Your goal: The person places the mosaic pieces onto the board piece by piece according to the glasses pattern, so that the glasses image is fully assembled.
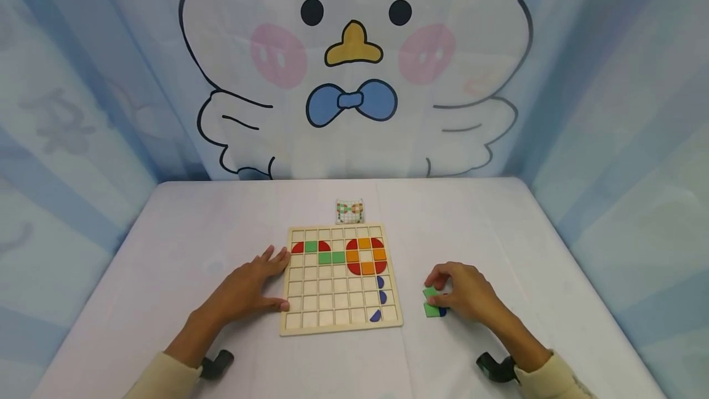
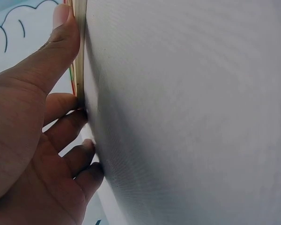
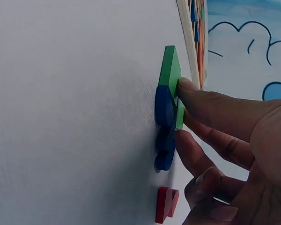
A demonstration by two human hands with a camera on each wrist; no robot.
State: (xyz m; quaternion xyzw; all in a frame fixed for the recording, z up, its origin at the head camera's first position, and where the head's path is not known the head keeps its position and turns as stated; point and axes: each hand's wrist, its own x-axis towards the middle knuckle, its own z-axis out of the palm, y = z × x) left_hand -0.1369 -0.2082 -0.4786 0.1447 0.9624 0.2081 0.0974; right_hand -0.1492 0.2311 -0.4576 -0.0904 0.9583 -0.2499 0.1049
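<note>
A wooden grid board lies mid-table with red, green, orange and blue flat pieces in some squares. My left hand rests at its left edge, fingers and thumb spread, touching the rim; the left wrist view shows the thumb against the board's side. To the board's right, my right hand has thumb and fingers curled about a green square tile. Another green tile lies by the thumb. Blue rounded pieces sit beside the green tiles in the right wrist view, partly hidden by the hand in the head view.
Red pieces lie beyond the blue ones, near the curled fingers. A small pattern card stands behind the board's far edge. White cloth covers the table, and a printed curtain hangs around it.
</note>
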